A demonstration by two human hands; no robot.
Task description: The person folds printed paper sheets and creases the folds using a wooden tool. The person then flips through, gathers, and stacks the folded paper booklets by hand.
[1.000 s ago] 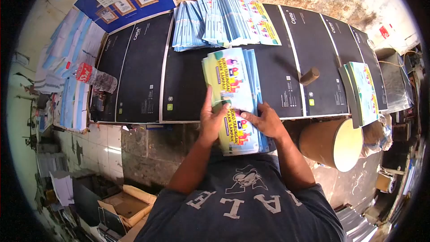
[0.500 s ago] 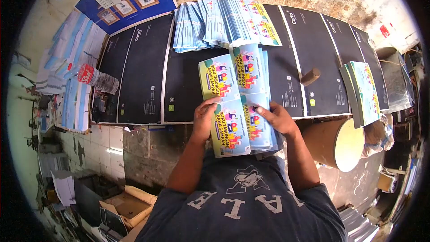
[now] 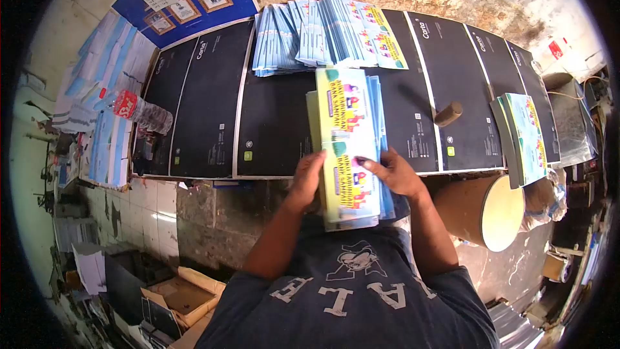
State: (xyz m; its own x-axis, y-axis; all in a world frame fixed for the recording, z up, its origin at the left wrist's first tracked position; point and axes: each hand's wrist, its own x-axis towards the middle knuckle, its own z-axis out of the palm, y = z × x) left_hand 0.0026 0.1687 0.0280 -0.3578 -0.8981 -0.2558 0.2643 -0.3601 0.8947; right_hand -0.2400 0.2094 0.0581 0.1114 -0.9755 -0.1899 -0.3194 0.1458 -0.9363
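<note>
A stack of printed booklet sheets (image 3: 342, 129), lettered "Buku Tabungan Bank Sampah", overhangs the table's front edge close to my body. Its left edge is gripped by my left hand (image 3: 306, 184), which is slightly blurred. My right hand (image 3: 402, 176) holds the opposite side, thumb lying over the top sheet and fingers hidden underneath. Lower sheets stick out to the left and right beneath the top one. Just beyond, a fanned row of the same booklets (image 3: 329, 32) lies on the table.
The black-panelled table (image 3: 271, 116) carries a wooden peg-like piece (image 3: 448, 114), another booklet pile (image 3: 526, 136) at the right and a plastic bottle (image 3: 141, 113) at the left. Paper stacks (image 3: 106, 84) stand beyond the bottle. A round drum (image 3: 497, 213) is below the right edge.
The top sheet has moved right from its place out at the left and now lies over the stack. My left hand has shifted right with it; my right hand has barely moved.
</note>
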